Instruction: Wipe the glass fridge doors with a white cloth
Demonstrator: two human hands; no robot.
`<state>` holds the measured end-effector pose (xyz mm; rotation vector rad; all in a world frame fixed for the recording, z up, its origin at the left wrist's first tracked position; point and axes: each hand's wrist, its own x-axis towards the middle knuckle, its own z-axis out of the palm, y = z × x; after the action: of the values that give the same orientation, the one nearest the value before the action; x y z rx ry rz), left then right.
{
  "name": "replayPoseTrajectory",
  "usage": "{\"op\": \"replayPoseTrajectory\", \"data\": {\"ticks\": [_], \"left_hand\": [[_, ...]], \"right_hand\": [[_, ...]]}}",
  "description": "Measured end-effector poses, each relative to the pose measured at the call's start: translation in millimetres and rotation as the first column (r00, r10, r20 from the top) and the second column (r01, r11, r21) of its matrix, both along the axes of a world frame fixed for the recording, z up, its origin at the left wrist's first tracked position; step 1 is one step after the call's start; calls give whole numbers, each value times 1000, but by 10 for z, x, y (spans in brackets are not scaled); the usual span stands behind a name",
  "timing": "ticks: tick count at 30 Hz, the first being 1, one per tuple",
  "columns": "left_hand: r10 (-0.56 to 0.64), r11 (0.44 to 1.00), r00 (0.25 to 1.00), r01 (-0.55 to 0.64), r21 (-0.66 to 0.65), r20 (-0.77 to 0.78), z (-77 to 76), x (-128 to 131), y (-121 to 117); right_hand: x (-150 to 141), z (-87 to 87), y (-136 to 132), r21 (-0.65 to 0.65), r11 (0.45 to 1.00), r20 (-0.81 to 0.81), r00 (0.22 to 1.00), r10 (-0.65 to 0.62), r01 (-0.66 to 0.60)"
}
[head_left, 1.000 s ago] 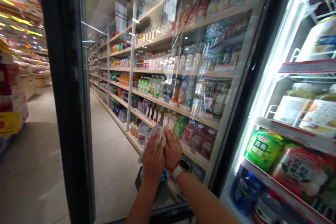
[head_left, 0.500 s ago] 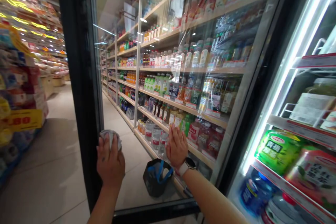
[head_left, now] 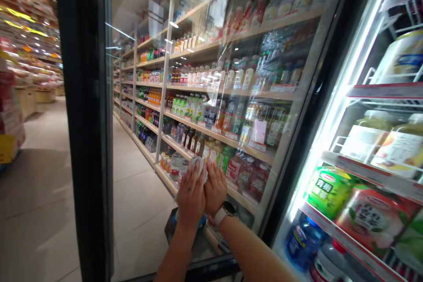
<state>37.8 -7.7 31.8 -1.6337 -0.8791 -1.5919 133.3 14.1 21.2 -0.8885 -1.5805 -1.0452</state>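
Head view: the scene is a shop aisle (head_left: 39, 75) with a tiled floor (head_left: 39, 216). A glass door (head_left: 139, 53) stands in the foreground, bounded on the image left by a black frame (head_left: 84, 141) and at the bottom by a dark rail (head_left: 198, 269). Wooden shelving (head_left: 211, 119) stocked with bottled drinks fills most of the pane; whether it is seen through the glass or reflected in it cannot be determined. On the image right, a lit fridge (head_left: 333, 141) holds a green pack (head_left: 328, 193) on a wire shelf, with a blue water bottle (head_left: 302, 242) below it. A dark basket (head_left: 170, 229) with blue handles sits low behind the hands, partly hidden. Both forearms rise from the lower edge of the view. The left hand (head_left: 191, 198) is closed over a bunched grey-white cloth (head_left: 199, 169), pressing it against the outer face of the pane, and one loose corner hangs down and to the image left. The right hand (head_left: 215, 189) is open, its palm flat on the glass and its fingers upright, directly beside the left hand and the cloth. The cloth therefore lies under the left hand's fingers, with the right hand next nearest. The door's long axis runs vertically. A watch (head_left: 225, 213) is worn on the right wrist.
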Motion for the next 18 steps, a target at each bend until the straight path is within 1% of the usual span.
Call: {"op": "replayPoseTrajectory", "data": {"ticks": [3, 6, 10, 12, 13, 15, 16, 18], "left_hand": [[95, 995, 995, -94, 23, -40, 12, -225, 8], [180, 984, 983, -181, 11, 27, -12, -548, -14], [288, 957, 954, -290, 12, 78, -82, -1110, -70], [316, 948, 940, -317, -9, 133, -95, -1350, -105], [318, 948, 933, -317, -31, 167, -90, -1422, -122], [301, 953, 922, -294, -66, 243, -62, -1428, -145], [284, 959, 919, -276, -71, 273, -43, -1354, -150], [234, 972, 925, -226, -63, 299, -13, -1073, -146]], "right_hand": [[-25, 31, -32, -20, 1000, 2, 1000, -12, 12], [-42, 48, -70, -61, 998, 13, 1000, -12, 13], [-45, 40, -94, -83, 996, -6, 1000, 18, -18], [-42, 33, -99, -80, 996, -23, 999, 27, -28], [-40, 31, -101, -79, 996, -30, 999, 29, -31], [-34, 30, -107, -79, 996, -31, 999, 32, -35], [-30, 32, -110, -81, 996, -28, 999, 32, -34], [-20, 39, -117, -87, 996, -18, 999, 27, -29]]}}
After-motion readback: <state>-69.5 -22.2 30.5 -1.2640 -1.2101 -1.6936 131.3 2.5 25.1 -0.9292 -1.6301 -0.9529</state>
